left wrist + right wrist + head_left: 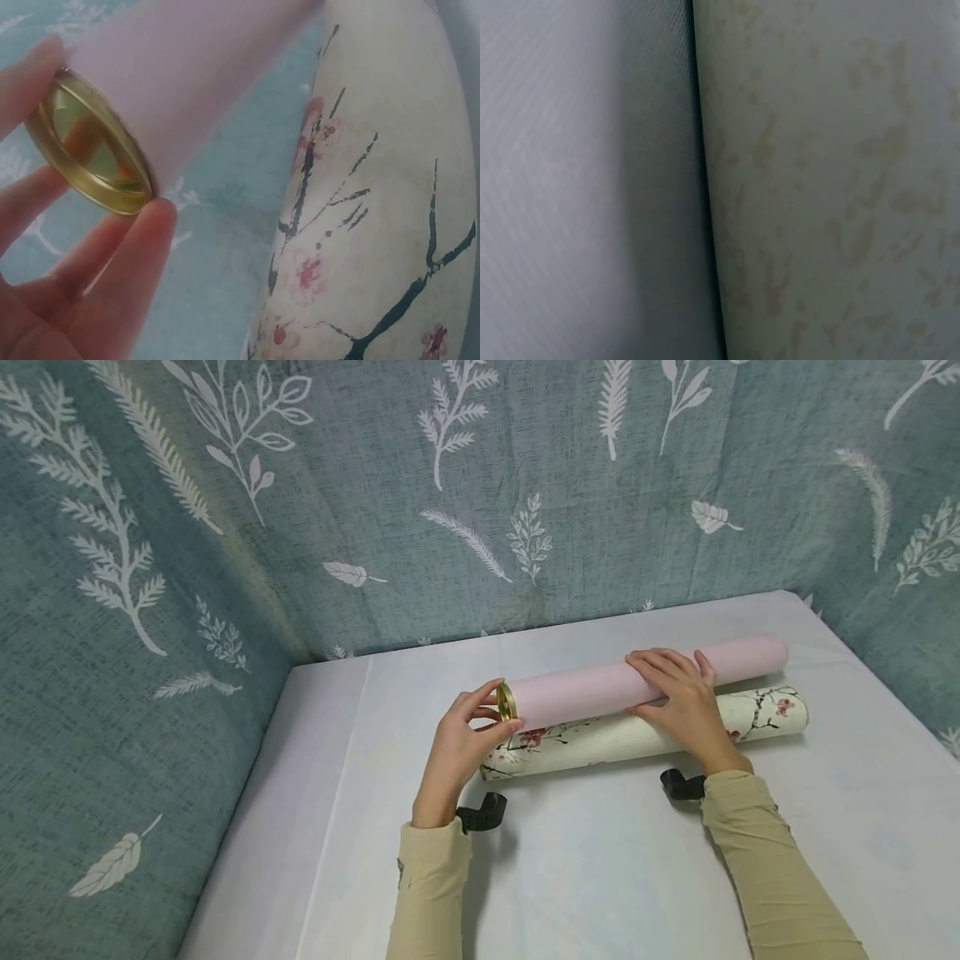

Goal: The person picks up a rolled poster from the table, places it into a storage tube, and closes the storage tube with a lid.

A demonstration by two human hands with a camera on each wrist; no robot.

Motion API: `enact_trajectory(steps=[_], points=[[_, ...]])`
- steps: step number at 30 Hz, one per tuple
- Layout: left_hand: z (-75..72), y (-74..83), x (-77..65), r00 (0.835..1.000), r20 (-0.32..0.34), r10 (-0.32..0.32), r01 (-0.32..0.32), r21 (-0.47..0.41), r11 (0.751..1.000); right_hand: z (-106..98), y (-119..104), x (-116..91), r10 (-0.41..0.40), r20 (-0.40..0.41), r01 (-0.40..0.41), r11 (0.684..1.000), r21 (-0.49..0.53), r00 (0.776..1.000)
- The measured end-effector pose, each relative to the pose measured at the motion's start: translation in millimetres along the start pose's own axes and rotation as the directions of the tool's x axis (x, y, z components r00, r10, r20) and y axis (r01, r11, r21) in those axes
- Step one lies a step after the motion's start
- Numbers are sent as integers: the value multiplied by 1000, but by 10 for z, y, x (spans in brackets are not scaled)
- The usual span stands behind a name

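Note:
A long pink tube (573, 692) is held at a slant above and behind a cream tube (633, 739) painted with dark branches and red blossoms. In the head view my left hand (457, 747) pinches the pink tube's left end, thumb below and fingers above and behind. That end carries a gold metal cap (67, 169), recessed inside a shiny rim, seen in the left wrist view. My right hand (686, 706) grips the pink tube right of its middle from above. Only the cream tube's mottled side (840, 180) and cloth fill the right wrist view.
Both tubes are over a table (585, 877) spread with white cloth. Blue-green fabric (375, 510) with white leaf prints stands behind and at the sides. Black wrist mounts (486, 812) sit below each hand.

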State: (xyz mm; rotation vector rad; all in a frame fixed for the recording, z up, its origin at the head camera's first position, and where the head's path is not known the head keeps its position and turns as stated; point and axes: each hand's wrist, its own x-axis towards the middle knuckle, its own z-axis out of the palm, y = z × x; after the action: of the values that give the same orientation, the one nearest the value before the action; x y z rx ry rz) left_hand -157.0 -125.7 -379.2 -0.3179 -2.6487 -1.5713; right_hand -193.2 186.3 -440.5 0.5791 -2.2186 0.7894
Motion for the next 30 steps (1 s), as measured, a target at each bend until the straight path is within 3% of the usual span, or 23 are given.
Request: enact_trajectory(steps=[11, 23, 30], points=[[39, -35, -1, 999, -5, 44, -44, -19, 999, 4, -3, -6, 6, 0, -6, 1000, -10, 1000], [30, -60, -10, 1000, 17, 19, -19, -9, 1000, 56, -14, 4, 18, 37, -17, 1000, -21, 999], [130, -18, 26, 999, 17, 43, -43, 5, 999, 19, 2, 10, 18, 38, -16, 998, -63, 999]])
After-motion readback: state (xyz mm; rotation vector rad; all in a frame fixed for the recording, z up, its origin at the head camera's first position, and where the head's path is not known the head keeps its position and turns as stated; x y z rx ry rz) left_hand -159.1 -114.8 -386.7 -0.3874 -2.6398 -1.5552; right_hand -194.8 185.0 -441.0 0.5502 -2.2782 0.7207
